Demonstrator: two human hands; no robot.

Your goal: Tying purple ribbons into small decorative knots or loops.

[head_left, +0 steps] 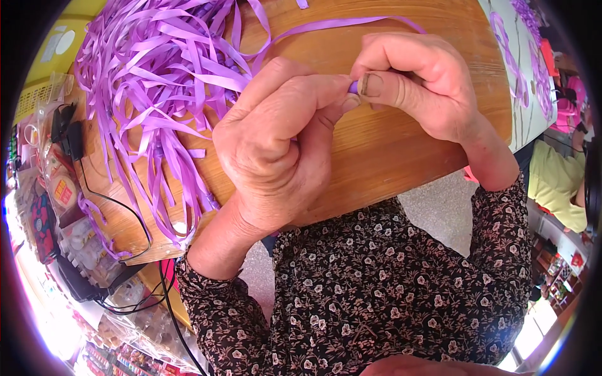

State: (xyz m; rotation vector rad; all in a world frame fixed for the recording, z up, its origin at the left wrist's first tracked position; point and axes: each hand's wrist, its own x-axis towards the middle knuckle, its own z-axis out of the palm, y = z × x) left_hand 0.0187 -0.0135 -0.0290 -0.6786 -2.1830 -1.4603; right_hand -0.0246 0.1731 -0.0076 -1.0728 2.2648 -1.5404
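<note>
Both hands meet above the wooden table point(376, 169), fingertips nearly touching. Between them shows a small purple bit point(354, 88) that looks like tightly folded ribbon, mostly hidden by the fingers. My left hand point(276, 131) pinches it between thumb and index finger, its other fingers curled in. My right hand point(426, 81) pinches the same bit from the other side with thumb and forefinger. A strand of purple ribbon point(338, 24) runs from the heap at left and passes behind my right hand. That large tangled heap of purple ribbons point(169, 62) lies beside my left hand.
A yellow basket point(37, 88) stands at the far left. Black cables point(141, 213) and plastic-wrapped packages point(66, 188) crowd the table's left edge. More purple ribbon point(517, 62) lies on a white surface at the right. Someone in yellow clothing point(555, 182) is beyond it.
</note>
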